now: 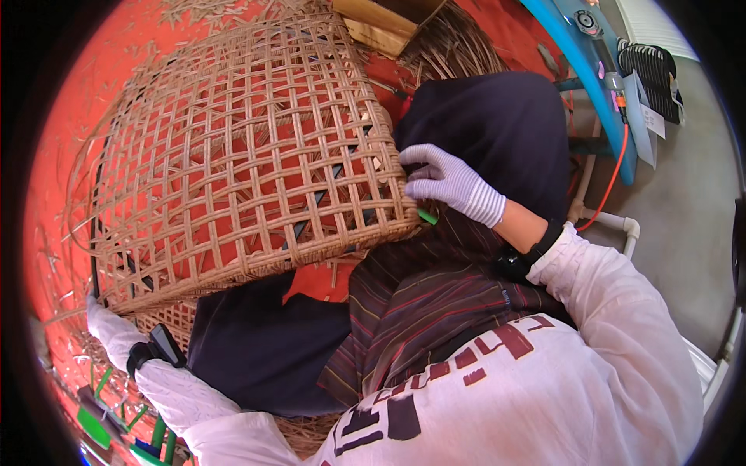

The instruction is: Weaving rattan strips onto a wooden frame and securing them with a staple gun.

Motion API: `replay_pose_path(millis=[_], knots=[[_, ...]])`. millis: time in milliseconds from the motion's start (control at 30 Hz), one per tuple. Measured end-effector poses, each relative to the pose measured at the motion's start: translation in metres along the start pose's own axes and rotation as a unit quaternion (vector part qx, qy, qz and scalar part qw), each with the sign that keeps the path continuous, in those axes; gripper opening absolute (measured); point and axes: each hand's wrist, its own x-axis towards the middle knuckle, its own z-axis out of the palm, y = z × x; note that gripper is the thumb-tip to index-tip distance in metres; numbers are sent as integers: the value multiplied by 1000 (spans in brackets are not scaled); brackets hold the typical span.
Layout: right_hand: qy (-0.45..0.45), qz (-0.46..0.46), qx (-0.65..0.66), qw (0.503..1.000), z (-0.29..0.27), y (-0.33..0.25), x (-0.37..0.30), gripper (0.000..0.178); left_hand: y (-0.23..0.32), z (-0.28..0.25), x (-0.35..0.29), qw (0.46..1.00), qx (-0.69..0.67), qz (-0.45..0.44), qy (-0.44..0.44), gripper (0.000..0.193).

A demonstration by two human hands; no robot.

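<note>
A large open-weave wicker basket (256, 167) of tan cane strands lies tilted across my lap, reaching out to the left. Dark bars show through its lattice. At its right edge my right hand (447, 180), in a striped glove, has its fingers curled against the thick woven border. A small green piece (427, 217) pokes out beneath that corner, close to the hand. My left hand (99, 314) reaches the basket's lower left corner; its fingers are mostly hidden there. Dark devices are strapped to both my wrists.
Cane scraps (206, 9) litter the red floor covering (58, 186). Beyond the basket stand a cardboard box (381, 31) and a bundle of cane strands (458, 46). A blue-rimmed table (571, 46) with an orange cable (618, 171) is at right. Green legs (159, 435) stand lower left.
</note>
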Motion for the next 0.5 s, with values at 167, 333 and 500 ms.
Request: replay_pose_path(millis=[167,333,500], knots=[[-46,69,-70,994,14,31,6,55,-9,-23,41,996,27,70,38,44],[-53,103,-135,984,14,64,19,61,4,19,6,992,-48,103,58,37],[-92,98,-211,968,58,121,49,64,32,-18,50,992,-5,22,126,31]])
